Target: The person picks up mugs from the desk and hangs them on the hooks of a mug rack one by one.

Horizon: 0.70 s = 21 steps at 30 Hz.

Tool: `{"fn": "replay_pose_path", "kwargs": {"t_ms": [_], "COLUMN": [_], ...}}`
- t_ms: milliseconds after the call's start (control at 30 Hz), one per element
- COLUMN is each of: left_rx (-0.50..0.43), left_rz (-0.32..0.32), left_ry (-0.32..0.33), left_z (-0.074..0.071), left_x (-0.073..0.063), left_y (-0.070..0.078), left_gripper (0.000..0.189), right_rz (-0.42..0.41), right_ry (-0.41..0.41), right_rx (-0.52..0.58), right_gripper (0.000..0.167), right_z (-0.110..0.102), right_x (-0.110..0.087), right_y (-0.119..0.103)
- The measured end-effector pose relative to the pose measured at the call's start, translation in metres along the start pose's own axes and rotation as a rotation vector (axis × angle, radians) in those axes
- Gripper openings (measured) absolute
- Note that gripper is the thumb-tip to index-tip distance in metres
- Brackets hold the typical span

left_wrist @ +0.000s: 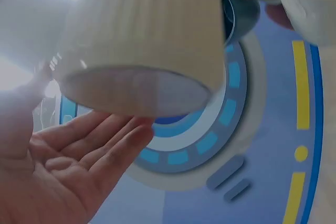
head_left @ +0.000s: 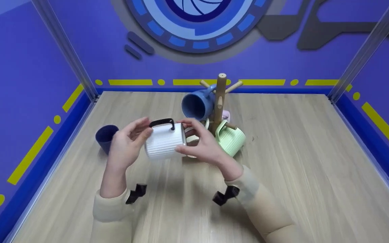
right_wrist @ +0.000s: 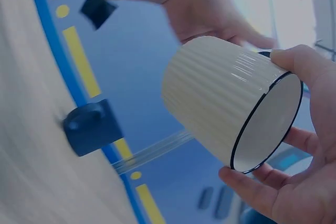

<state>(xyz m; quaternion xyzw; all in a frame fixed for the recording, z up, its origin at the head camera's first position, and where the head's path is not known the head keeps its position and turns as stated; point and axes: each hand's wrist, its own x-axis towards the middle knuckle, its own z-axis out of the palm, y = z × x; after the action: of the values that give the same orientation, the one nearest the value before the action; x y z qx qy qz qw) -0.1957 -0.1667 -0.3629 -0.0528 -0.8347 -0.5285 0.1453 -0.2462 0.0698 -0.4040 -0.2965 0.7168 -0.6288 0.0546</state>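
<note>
A white ribbed mug [head_left: 165, 140] with a black handle [head_left: 162, 122] and a dark rim is held above the table, tipped sideways with its mouth to the right. My right hand [head_left: 203, 143] grips it at the rim, thumb on the near side and fingers across the mouth, as the right wrist view [right_wrist: 294, 182] shows. At the base end, my left hand [head_left: 127, 143] has its thumb against or very near the mug. Its fingers [left_wrist: 100, 150] look fairly straight in the left wrist view, beyond the mug's base.
Behind the hands stands a wooden mug tree [head_left: 221, 98]. A blue mug [head_left: 198, 103], a light green mug [head_left: 231, 140] and a partly hidden pink mug [head_left: 226, 115] are around it. A dark navy mug [head_left: 106, 136] stands on the table [head_left: 299, 162] at left.
</note>
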Motion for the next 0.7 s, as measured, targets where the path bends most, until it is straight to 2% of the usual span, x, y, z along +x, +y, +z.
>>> {"fn": "replay_pose_path", "kwargs": {"t_ms": [67, 167, 333, 400, 467, 600, 700], "left_rx": [-0.058, -0.159, -0.255, -0.271, -0.306, -0.398, -0.449], "left_rz": [-0.027, -0.019, 0.017, 0.024, 0.022, -0.005, -0.043], "left_ry": [-0.117, -0.266, -0.433, -0.462, -0.464, -0.437, -0.417], "left_z": [0.003, 0.007, 0.022, 0.034, 0.048, 0.075, 0.094], "left_x": [0.002, 0.004, 0.006, 0.008, 0.010, 0.016, 0.021], "left_y": [-0.001, -0.002, -0.001, 0.002, 0.006, 0.012, 0.013], "left_gripper": [0.049, 0.057, 0.077, 0.083, 0.085, 0.082, 0.078], "right_rz": [-0.006, 0.000, 0.042, 0.057, 0.059, 0.076, 0.127], "right_ry": [0.007, 0.019, 0.048, 0.065, 0.084, 0.118, 0.154], "right_rx": [0.031, 0.041, 0.015, 0.019, 0.011, -0.025, -0.008], "right_gripper": [0.069, 0.068, 0.067, 0.067, 0.066, 0.062, 0.059], "right_z": [-0.010, -0.025, -0.049, -0.060, -0.071, -0.092, -0.105], "right_x": [-0.008, -0.020, -0.035, -0.040, -0.044, -0.048, -0.048], "right_y": [-0.008, -0.018, -0.028, -0.031, -0.032, -0.031, -0.027]}}
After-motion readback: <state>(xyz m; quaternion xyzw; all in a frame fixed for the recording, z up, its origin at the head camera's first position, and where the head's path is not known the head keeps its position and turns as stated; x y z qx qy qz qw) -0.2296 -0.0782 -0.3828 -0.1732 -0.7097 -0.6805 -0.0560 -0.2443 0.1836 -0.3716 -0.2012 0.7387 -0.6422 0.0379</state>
